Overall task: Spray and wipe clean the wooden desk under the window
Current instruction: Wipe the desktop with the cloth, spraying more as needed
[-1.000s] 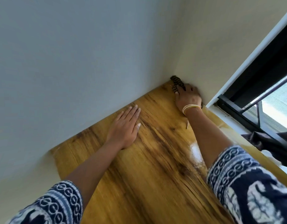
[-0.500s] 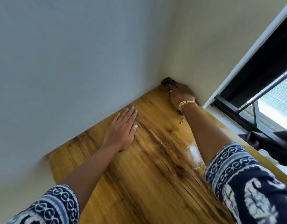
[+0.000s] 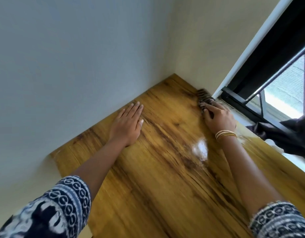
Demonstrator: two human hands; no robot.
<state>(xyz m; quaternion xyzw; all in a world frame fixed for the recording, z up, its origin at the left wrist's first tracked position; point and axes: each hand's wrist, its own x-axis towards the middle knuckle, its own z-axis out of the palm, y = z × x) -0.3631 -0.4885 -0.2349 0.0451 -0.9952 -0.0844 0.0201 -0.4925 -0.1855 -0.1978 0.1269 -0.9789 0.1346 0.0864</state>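
Note:
The wooden desk (image 3: 165,194) fills the lower middle, its grain dark-streaked, with a shiny wet patch (image 3: 200,149) near my right forearm. My left hand (image 3: 126,123) lies flat, palm down, fingers together, near the left wall. My right hand (image 3: 218,118) presses a dark striped cloth (image 3: 204,97) onto the desk along the back wall, just below the window frame's corner. Most of the cloth is hidden under the fingers. Thin gold bangles sit on my right wrist.
Two pale walls meet at the desk's far corner (image 3: 174,74). A black-framed window (image 3: 268,93) with a white sill (image 3: 285,155) runs along the right. A dark piece of fabric (image 3: 289,136) hangs over the sill beside my right arm.
My right hand has slid the cloth from the far corner to the right along the back wall, toward the window frame. My left hand stays flat in place.

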